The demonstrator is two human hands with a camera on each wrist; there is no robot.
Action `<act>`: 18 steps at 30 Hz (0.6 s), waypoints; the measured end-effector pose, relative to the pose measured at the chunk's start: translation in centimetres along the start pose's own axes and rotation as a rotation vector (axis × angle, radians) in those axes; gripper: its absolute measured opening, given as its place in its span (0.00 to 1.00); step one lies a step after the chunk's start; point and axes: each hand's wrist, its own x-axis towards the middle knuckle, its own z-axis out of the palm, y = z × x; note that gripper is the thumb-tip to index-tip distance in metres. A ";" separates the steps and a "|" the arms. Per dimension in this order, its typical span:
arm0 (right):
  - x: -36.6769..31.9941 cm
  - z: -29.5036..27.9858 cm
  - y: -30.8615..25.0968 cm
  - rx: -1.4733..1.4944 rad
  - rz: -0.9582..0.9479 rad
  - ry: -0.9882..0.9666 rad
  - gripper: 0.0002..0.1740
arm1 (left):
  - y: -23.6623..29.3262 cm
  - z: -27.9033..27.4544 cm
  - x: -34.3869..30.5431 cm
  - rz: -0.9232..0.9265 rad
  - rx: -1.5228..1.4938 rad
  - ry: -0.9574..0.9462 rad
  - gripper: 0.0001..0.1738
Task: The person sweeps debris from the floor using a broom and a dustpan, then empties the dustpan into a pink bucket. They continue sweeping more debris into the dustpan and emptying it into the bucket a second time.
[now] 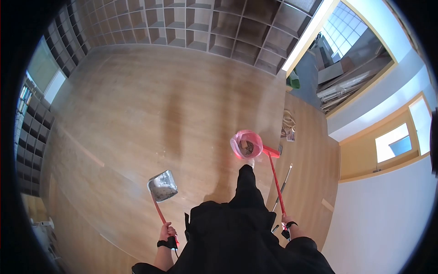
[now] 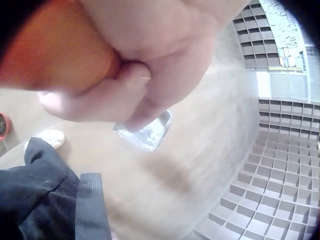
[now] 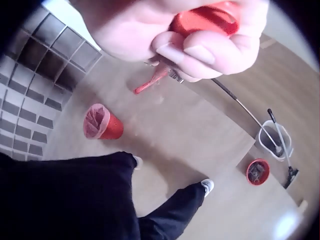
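Observation:
My left hand [image 1: 167, 231] grips the red handle [image 2: 55, 50] of a long-handled metal dustpan [image 1: 163, 186]. Its silvery pan hangs out in front at the left, partly covered by my fingers in the left wrist view. With my right hand [image 1: 287, 220] I hold a red broom [image 1: 276, 185], the fingers curled round the top of its stick. The red broom head [image 1: 271, 152] points away from me, right beside a red bin [image 1: 246, 144] lined with a pink bag. Brown debris shows inside the bin. In the right wrist view the broom head [image 3: 150, 84] is partly hidden behind my fingers.
Cubby shelves [image 1: 196, 27] line the far wall. A coiled rope [image 1: 288, 121] lies right of the bin. A white bucket [image 3: 267, 147] with long-handled tools and a red bucket [image 3: 257, 172] of debris stand on the wooden floor [image 1: 127, 114]. A doorway opens at the far right.

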 end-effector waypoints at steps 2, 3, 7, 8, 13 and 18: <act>2.5 1.6 1.1 0.002 -0.092 0.018 0.32 | -1.0 -0.6 -0.2 0.023 0.004 -0.014 0.26; 3.0 2.0 1.2 -0.032 -0.132 0.027 0.33 | -1.6 -1.4 0.0 0.024 -0.003 -0.017 0.26; 5.3 2.0 1.5 -0.196 -0.066 0.016 0.35 | -3.7 -3.5 0.0 -0.003 -0.160 -0.010 0.27; 5.6 2.3 1.5 -0.147 -0.082 0.008 0.35 | -3.9 -3.7 -0.2 -0.017 -0.180 0.022 0.28; 2.6 2.0 0.0 -0.053 -0.063 -0.026 0.34 | -4.8 -7.4 0.5 0.024 -0.042 0.049 0.27; -1.0 1.9 -1.8 -0.387 -0.202 0.106 0.37 | -7.1 -9.7 1.9 0.075 -0.187 -0.020 0.26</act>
